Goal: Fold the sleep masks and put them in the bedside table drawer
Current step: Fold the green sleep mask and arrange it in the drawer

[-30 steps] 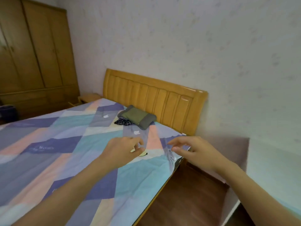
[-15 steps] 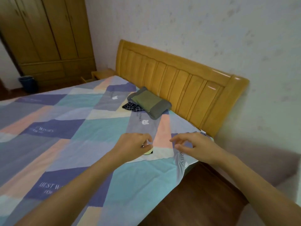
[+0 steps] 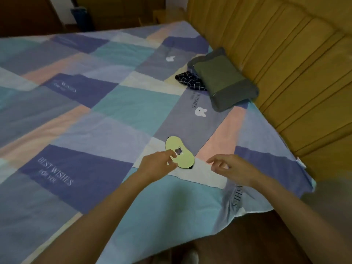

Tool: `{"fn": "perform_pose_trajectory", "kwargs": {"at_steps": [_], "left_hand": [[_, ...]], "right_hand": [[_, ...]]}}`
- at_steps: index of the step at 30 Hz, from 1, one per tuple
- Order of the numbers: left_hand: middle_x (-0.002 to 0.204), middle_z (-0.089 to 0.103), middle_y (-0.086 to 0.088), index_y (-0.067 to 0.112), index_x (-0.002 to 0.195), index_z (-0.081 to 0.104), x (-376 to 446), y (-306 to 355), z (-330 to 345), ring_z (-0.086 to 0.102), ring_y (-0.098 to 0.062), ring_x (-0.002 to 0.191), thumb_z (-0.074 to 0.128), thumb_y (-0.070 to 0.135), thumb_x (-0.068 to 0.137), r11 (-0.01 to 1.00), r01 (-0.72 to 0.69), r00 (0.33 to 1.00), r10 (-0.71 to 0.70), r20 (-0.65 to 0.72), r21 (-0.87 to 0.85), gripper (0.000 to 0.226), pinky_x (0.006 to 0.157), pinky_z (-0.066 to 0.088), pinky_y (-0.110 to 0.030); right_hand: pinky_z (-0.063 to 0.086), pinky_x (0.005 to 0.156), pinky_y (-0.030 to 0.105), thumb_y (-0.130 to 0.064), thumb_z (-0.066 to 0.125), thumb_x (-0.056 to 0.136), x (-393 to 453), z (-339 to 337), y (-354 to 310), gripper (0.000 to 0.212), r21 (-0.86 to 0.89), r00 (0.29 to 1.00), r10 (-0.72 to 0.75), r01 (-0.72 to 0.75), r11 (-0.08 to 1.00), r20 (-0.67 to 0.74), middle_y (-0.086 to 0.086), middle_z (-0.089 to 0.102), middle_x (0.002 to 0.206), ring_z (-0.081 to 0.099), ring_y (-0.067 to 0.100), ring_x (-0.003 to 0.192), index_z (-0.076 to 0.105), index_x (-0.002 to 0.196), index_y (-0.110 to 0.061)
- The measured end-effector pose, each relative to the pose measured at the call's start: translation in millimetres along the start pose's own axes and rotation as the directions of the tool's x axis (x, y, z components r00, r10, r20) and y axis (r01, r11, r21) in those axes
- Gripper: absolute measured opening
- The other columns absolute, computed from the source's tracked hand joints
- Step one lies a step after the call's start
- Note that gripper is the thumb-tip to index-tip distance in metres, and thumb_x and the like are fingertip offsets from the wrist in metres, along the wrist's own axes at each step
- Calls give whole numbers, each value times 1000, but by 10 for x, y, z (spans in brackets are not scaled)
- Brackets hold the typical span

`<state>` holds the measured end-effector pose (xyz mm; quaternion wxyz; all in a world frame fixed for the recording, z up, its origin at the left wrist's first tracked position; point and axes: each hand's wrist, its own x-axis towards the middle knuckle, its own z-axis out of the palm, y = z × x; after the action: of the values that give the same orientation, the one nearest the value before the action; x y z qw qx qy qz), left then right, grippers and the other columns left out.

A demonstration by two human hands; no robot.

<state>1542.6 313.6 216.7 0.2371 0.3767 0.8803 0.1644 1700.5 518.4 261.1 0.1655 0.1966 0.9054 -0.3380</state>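
Folding is only starting — the yellow sleep mask (image 3: 179, 153) lies flat on the bedspread (image 3: 133, 111) near the bed's right edge. The left hand (image 3: 158, 165) pinches its near-left rim; the right hand (image 3: 231, 167) hovers just right, fingers loosely spread, empty. Next — bring one end over the other.

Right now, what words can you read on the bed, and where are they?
"BEST WISHES FOR YOU" on a dark purple patch of the bedsheet, left of the left hand.
"WISHES" running sideways on the grey patch, above a white bunny picture.
"WISHES", partly creased, on the hanging sheet corner under the right hand.
Far purple patch: too blurred to read fully.
Yellow sleep mask: no words readable.
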Motion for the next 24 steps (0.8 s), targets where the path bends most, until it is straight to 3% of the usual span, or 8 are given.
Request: {"fn": "perform_pose_trajectory", "kwargs": {"at_steps": [9,13,16,21,24], "left_hand": [[117,63,0,25,124,47,1331,-523,931,60,-26,104,54,37,89,988,154,985,-152,76,-12,38,83,47,-34],[127,54,-1,24,128,46,1694,-785,1208,56,-26,108,58,34,86,981,195,978,-192,85,-24,45,81,43,-33],[136,47,3,26,133,45,1867,-928,1364,51,-23,114,63,30,84,987,124,991,-118,61,-102,52,82,43,-32],[149,35,5,29,141,38,1907,-1007,1637,44,-22,124,67,39,83,987,67,998,-67,6,-145,65,91,41,-32],[151,34,2,27,146,32,1878,-999,1727,43,-24,125,68,45,81,989,46,998,-51,-27,-141,76,98,41,-38]], "right_hand": [[50,84,38,-31,57,88,1747,581,743,30,-42,993,-8,13,999,121,-15,60,98,59,14,89,55,118,-36],[48,90,36,-31,60,87,2281,892,938,43,-54,988,24,-16,998,150,-13,58,115,59,15,102,48,128,-35],[47,94,40,-26,63,85,2582,1074,1036,46,-5,996,-14,14,1000,88,-7,55,127,57,17,111,48,128,-34],[49,95,40,-15,66,82,2833,1232,1109,47,171,998,-52,46,984,26,-3,64,118,60,14,109,52,127,-23],[49,89,24,-6,67,81,2876,1229,1068,45,262,998,-36,46,964,-42,3,69,100,63,15,97,56,124,-18]]}}
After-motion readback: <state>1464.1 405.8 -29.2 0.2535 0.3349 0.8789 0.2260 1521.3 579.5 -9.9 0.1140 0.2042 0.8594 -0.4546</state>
